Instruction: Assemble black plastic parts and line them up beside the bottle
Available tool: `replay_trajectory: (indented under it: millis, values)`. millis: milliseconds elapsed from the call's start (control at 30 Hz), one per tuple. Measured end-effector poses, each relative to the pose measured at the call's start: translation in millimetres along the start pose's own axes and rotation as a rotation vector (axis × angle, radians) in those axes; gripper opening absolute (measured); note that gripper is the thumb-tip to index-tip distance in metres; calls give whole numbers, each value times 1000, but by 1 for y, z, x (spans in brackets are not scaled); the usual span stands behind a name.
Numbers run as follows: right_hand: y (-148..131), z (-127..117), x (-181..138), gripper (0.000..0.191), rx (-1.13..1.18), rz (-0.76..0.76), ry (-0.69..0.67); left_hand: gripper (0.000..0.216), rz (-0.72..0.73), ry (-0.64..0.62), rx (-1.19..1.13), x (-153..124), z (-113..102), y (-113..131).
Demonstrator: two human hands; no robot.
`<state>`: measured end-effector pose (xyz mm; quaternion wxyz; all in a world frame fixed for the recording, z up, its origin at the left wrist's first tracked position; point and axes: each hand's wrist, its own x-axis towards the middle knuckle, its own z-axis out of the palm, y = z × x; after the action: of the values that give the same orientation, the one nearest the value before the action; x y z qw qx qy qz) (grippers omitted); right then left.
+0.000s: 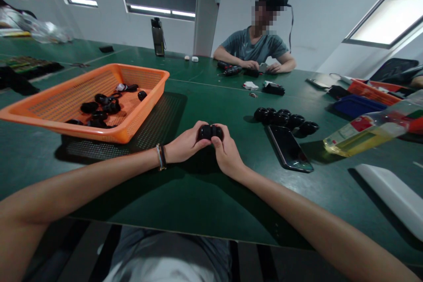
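Observation:
Between my two hands, just above the green table point(198, 202), is a glossy black rounded part point(210, 131) with a groove around its middle. My left hand point(187, 143) is closed on its left end, thumb in front. From the other side my right hand point(228, 152) grips the right end, its thumb near the groove. To the left, the orange basket point(145, 116) holds several loose black parts point(99, 108). A cluster of similar black rounded parts point(284, 118) sits on the table to the right.
Right of my hands lie a phone point(291, 150), a tilted bottle of yellow liquid point(366, 130) and a white box-like object point(393, 196). A dark water bottle point(157, 37) stands at the back. Across the table sits a person point(256, 48) handling small items, a power drill point(231, 70) nearby.

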<state>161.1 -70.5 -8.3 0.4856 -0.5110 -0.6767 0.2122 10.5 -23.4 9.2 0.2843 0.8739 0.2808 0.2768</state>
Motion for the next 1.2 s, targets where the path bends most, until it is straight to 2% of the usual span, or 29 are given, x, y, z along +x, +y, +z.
replay_trajectory:
  millis: [300, 400, 500, 633, 767, 900, 1033, 1200]
  values:
    - [3, 7, 0, 57, 141, 126, -2, 37, 106, -18, 163, 6, -5, -9]
    - [6, 8, 1, 53, 195, 196, -24, 35, 113, -29, 174, 9, -5, -13]
    - [8, 9, 3, 50, 199, 201, -17, 34, 90, -31, 153, 11, -5, -13]
    - [9, 5, 8, 52, 143, 141, -27, 32, 52, -6, 35, 10, -2, -10]
    - [10, 0, 12, 54, 41, 21, -34, 41, 7, 33, -182, 8, 2, -10]
    - [13, -3, 13, 56, -43, -96, -3, 47, -77, -64, -393, 9, 4, -12]
    - [15, -4, 14, 58, -104, -160, 4, 50, -116, -88, -446, 11, 5, -15]
    - [15, -5, 15, 61, -139, -152, -10, 49, -79, -79, -418, 11, 7, -15]
